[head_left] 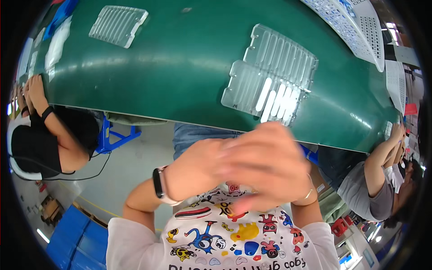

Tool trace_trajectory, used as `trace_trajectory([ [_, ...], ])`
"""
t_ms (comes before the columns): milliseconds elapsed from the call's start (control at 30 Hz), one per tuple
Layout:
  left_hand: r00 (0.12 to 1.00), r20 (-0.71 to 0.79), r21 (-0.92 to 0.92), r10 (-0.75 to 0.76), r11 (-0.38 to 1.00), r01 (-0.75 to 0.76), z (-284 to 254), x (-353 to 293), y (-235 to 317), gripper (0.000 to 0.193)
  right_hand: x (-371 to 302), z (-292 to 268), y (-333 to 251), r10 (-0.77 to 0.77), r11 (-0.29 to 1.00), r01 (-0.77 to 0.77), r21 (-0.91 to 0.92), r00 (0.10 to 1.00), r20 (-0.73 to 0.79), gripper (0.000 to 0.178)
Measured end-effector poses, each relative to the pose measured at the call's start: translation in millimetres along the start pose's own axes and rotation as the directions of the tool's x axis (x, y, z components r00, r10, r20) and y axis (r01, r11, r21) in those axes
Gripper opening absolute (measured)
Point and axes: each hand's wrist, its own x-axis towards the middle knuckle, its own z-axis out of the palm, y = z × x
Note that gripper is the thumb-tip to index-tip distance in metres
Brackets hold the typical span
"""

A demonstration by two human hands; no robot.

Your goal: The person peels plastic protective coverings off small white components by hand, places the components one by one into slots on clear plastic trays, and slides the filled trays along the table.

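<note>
My left hand (195,164), with a smartwatch on its wrist, is raised in front of my chest. My right hand (276,164) overlaps its fingers. Motion smears both hands, so whether they hold anything cannot be made out. Just beyond them, a clear plastic tray (238,85) with long grooves lies near the table's front edge. Several white oblong strips (264,94) sit in its right-hand grooves. A second clear grooved tray (279,49) lies behind it, and their edges overlap.
The green table (180,81) curves across the view. Another clear tray (119,25) lies at the far left. A white perforated basket (348,27) stands at the back right. Co-workers' arms rest at the table's left (38,96) and right (382,153) ends. A blue stool (112,135) is below the edge.
</note>
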Motion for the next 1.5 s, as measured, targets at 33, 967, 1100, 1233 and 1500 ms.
trace_trajectory([
  [33,1.0,-0.008,0.002,0.007,1.0,-0.007,-3,11,10,0.018,-9,-15,3,0.045,0.99,-0.059,-0.132,0.993,-0.107,0.043],
  [967,0.786,0.187,-0.941,-0.589,0.122,0.316,-13,39,34,0.014,-14,-28,8,0.706,0.636,-0.491,0.595,0.682,-0.192,0.003],
  [1100,0.766,0.097,-0.908,-0.636,0.259,0.33,-17,35,36,0.014,-12,-30,11,0.732,0.627,-0.482,0.612,0.635,-0.249,0.003],
  [1233,0.752,-0.042,-0.867,-0.658,0.399,0.3,-16,33,36,0.013,-10,-27,10,0.725,0.619,-0.474,0.626,0.651,-0.225,0.003],
  [1500,0.79,0.071,-0.874,-0.609,0.344,0.344,-25,37,30,0.015,0,-42,16,0.443,0.868,-0.375,0.324,0.881,-0.167,0.016],
])
